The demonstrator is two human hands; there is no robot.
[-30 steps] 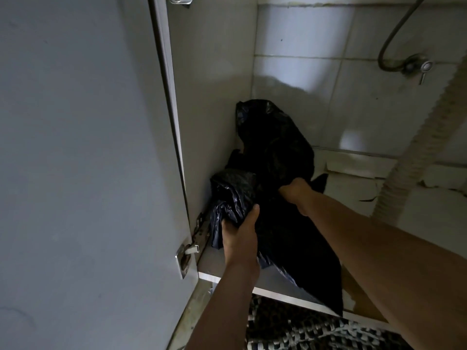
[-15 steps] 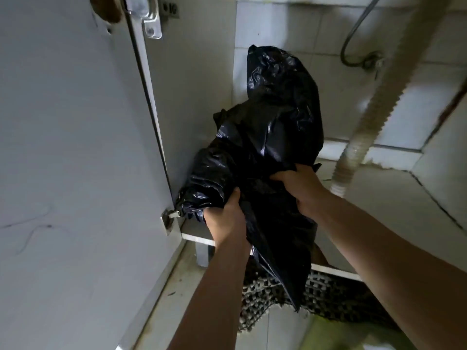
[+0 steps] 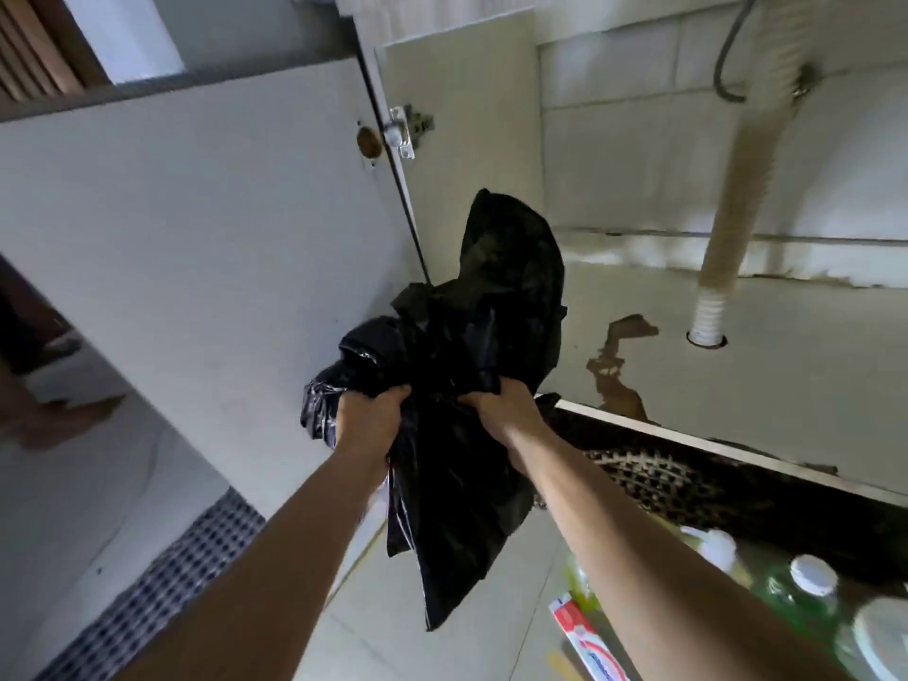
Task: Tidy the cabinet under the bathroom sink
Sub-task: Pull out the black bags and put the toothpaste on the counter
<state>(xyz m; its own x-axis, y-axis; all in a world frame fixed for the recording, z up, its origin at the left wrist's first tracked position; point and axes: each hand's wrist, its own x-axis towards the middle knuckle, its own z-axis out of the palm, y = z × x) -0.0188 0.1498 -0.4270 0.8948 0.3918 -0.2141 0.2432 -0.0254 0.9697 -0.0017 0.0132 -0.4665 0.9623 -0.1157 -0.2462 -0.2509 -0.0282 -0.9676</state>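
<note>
A crumpled black plastic bag point(image 3: 486, 346) hangs in the air in front of the open cabinet, its tail drooping toward the floor tiles. My left hand point(image 3: 371, 417) is shut on its left bunched part. My right hand point(image 3: 506, 410) is shut on its middle. The cabinet floor point(image 3: 766, 385) lies behind the bag, pale with a brown stain point(image 3: 616, 361). The white cabinet door point(image 3: 196, 267) stands open on the left.
A ribbed drain hose point(image 3: 737, 199) drops into a hole in the cabinet floor. A dark woven mat point(image 3: 653, 476) lies under the cabinet's front edge. Green bottles with white caps point(image 3: 806, 587) and a red-and-white toothpaste box point(image 3: 584, 636) stand at the lower right. Another checkered mat point(image 3: 162, 587) lies lower left.
Both hands have pulled the black bag out of the cabinet's left corner and toward me. It now hangs in front of the cabinet edge. The view has tilted and widened.
</note>
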